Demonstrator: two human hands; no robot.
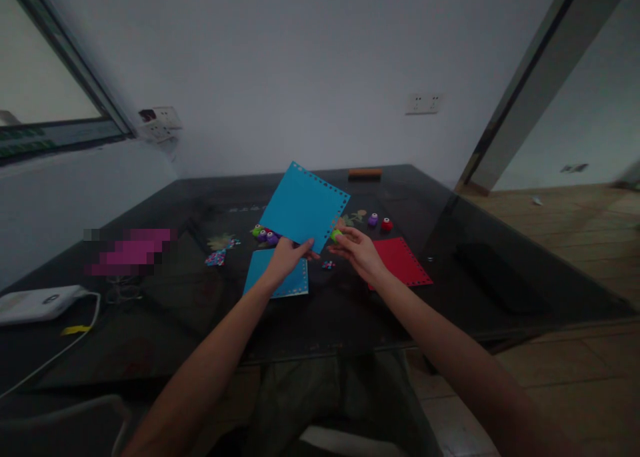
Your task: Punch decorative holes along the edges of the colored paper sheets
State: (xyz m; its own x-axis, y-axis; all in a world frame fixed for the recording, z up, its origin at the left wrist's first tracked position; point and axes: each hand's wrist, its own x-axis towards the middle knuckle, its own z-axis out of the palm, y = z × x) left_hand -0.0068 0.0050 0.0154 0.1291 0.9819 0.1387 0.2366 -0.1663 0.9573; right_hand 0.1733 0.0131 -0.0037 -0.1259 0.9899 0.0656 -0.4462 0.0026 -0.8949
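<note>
My left hand (290,257) grips the lower corner of a blue sheet (305,207), its thumb lying on the front. The sheet is held tilted above the table, with a row of holes along its edges. Close by on the right, the fingers of my right hand (357,249) are closed on a small bright green piece (337,235) at the sheet's holed edge. Whether that piece touches the sheet I cannot tell. Below my left hand lies another blue holed sheet (290,283). A red holed sheet (400,263) rests partly behind my right wrist.
On the dark table (345,323) sit a purple figure (373,219) and a red figure (387,224). More small figures (264,235) stand left of the raised sheet. Multicoloured bits (215,257) lie further left. A white device (43,303) with a cable is far left; a black flat object (497,277) lies right.
</note>
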